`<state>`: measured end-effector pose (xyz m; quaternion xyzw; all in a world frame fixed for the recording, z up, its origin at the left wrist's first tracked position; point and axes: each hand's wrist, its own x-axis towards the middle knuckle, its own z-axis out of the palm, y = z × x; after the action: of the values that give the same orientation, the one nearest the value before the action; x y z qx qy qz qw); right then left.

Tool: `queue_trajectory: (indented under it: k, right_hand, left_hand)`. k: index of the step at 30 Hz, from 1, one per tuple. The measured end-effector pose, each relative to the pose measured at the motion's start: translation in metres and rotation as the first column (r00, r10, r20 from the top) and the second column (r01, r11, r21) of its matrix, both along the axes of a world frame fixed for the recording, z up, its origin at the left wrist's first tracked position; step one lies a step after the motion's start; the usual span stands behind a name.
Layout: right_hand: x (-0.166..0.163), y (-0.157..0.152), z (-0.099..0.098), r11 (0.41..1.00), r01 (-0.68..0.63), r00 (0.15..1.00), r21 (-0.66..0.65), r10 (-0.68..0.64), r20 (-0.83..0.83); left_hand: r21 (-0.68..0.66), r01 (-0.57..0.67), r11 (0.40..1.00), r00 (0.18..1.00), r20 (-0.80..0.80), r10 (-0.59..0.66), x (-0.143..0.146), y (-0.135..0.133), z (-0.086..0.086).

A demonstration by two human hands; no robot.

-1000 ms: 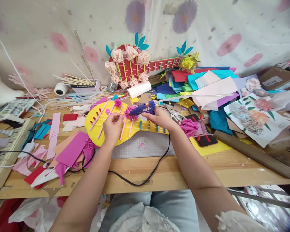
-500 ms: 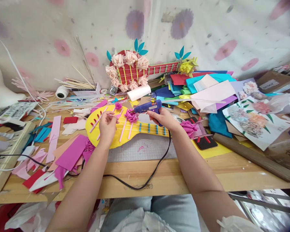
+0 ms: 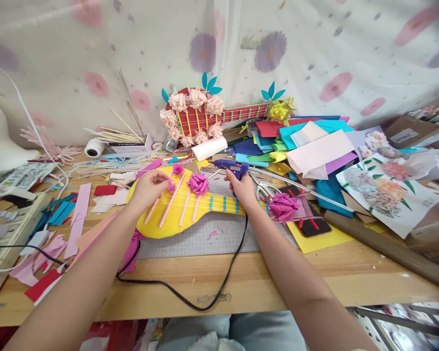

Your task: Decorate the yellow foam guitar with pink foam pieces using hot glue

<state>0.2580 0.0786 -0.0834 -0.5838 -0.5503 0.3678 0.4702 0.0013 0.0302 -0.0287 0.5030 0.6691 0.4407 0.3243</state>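
Note:
A yellow paper guitar [image 3: 157, 229] lies on the desk, with pink strips, white strings and blue bars along its neck. My left hand [image 3: 149, 187] is over its left end, thumb and fingers pinched on a small pink paper flower [image 3: 171, 186]. Gripped in my right hand [image 3: 242, 187] is a blue hot glue gun [image 3: 236, 168], held above the neck with its nozzle pointing left. Between the hands, a magenta paper rose [image 3: 198, 184] sits on the guitar's body. A smaller pink rose [image 3: 177, 168] is at its upper edge.
A red flowered paper guitar [image 3: 201, 117] leans against the wall. Scissors [image 3: 265, 189] and another magenta rose [image 3: 283, 207] lie to the right. Coloured paper sheets [image 3: 320, 148] are piled behind. The gun's black cord [image 3: 168, 281] loops over the front edge area, past a grey cutting mat [image 3: 219, 239].
My left hand has moved left with the small pink piece. The glue gun's nozzle has drawn away from the magenta rose, and the hands are farther apart.

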Motion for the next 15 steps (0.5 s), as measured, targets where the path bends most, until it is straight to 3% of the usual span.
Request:
queue_trajectory:
  k: [5,11,15]
  right_hand:
    - [0.000,0.001,-0.002,1.000,0.006,1.000,-0.001,-0.006,0.011]
    - [-0.001,-0.002,0.004,1.000,0.006,0.997,-0.003,-0.006,0.075]
    - [0.001,-0.007,0.011,0.999,0.048,0.952,-0.002,-0.045,0.303]
  left_hand:
    - [0.028,0.135,0.991,0.983,-0.129,-0.130,-0.008,0.005,-0.006]
    - [0.064,0.084,0.994,0.951,-0.304,-0.061,-0.007,0.007,-0.014]
    - [0.070,0.043,0.997,0.926,-0.377,-0.014,-0.007,0.003,-0.012]
